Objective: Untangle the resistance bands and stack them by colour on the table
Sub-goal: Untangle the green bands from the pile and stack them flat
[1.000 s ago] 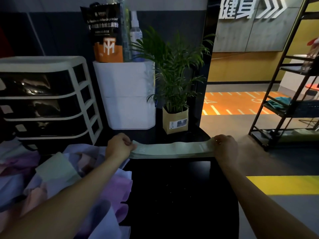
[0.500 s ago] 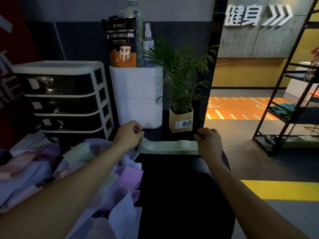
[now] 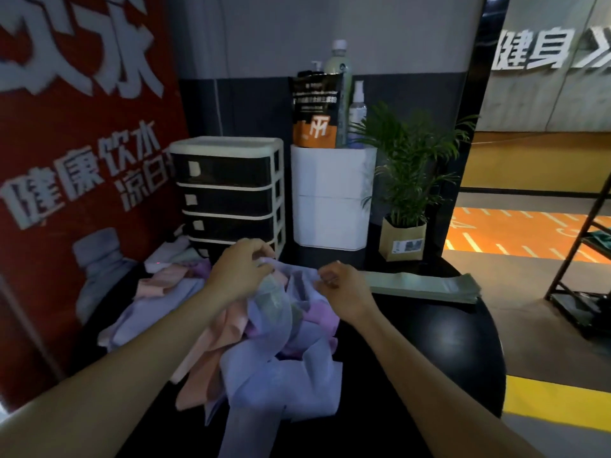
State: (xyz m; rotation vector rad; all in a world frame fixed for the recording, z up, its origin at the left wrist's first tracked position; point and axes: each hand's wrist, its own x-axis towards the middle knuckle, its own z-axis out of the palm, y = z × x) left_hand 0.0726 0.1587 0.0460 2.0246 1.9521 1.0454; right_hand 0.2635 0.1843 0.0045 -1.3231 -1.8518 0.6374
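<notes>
- While both forearms are reaching over the black table (image 3: 429, 342), the left hand (image 3: 239, 272) is curling its fingers round a fold of lilac band at the far top of the tangled pile of bands (image 3: 264, 342).
- The right hand (image 3: 340, 285) is sitting just right of it, fingers curled and pinching the edge of the same lilac cloth; how much it is gripping is too dim to tell.
- The pile is lying on the left half of the table, mixing lilac, pink, purple and pale green strips, with one wide lilac band (image 3: 281, 385) trailing toward the near edge.
- The green bands (image 3: 426, 285) are lying flat in a neat stack on the table's far right side, apart from the pile and from both hands.
- Behind the pile, a drawer unit (image 3: 228, 190) and a white box (image 3: 332, 196) are standing side by side, with a potted plant (image 3: 406, 193) to their right.
- A red sign (image 3: 66, 160) is leaning along the left.
</notes>
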